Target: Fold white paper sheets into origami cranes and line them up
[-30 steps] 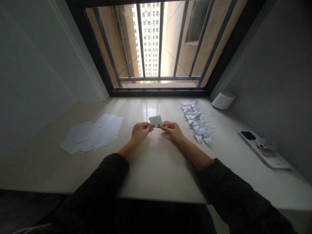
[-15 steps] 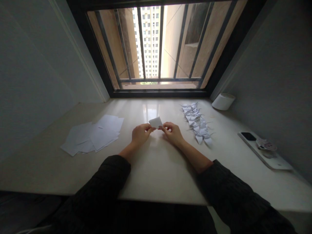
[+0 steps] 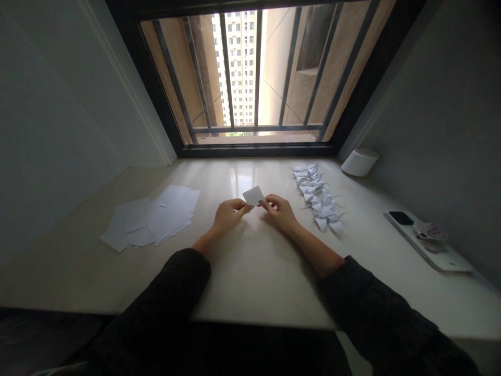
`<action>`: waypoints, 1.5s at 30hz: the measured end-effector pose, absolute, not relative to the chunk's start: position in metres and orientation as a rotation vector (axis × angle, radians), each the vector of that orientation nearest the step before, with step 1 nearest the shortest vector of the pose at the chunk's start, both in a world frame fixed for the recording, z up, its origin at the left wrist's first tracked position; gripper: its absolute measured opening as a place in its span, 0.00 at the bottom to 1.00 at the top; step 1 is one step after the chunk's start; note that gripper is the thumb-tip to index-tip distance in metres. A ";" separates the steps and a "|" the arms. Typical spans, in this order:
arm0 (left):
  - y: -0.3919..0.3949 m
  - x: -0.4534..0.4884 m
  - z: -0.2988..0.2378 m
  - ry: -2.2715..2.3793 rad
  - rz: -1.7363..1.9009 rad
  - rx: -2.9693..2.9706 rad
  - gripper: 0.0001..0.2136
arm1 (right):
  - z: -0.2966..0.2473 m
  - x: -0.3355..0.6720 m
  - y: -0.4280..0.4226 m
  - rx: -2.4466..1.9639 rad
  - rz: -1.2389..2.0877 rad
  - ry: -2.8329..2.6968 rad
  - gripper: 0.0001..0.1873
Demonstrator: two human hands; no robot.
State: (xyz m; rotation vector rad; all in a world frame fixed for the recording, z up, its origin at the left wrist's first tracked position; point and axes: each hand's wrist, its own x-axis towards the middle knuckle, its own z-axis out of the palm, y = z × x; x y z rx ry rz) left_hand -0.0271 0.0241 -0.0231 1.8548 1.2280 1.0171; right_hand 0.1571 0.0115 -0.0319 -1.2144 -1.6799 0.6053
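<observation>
A small folded white paper stands up between my two hands over the middle of the pale table. My left hand pinches its lower left edge with fingers curled. My right hand pinches its lower right corner, fingers closed. Both forearms in dark sleeves rest on the table.
A loose pile of white paper sheets lies to the left. A row of several folded paper cranes runs back on the right. A white round container sits by the window, and a phone lies on a flat white board at far right.
The folded paper has tilted and shifted slightly between my fingers. My hands stayed in nearly the same place.
</observation>
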 end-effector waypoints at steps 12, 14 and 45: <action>0.018 -0.017 -0.014 1.085 1.012 1.591 0.14 | -0.034 0.151 0.011 -1.169 0.978 -1.371 0.18; 0.020 -0.019 -0.015 1.078 1.002 1.597 0.14 | -0.035 0.151 0.012 -1.180 0.934 -1.403 0.18; 0.028 -0.027 -0.010 1.148 1.141 1.374 0.18 | -0.034 0.141 0.005 -1.129 1.111 -1.424 0.19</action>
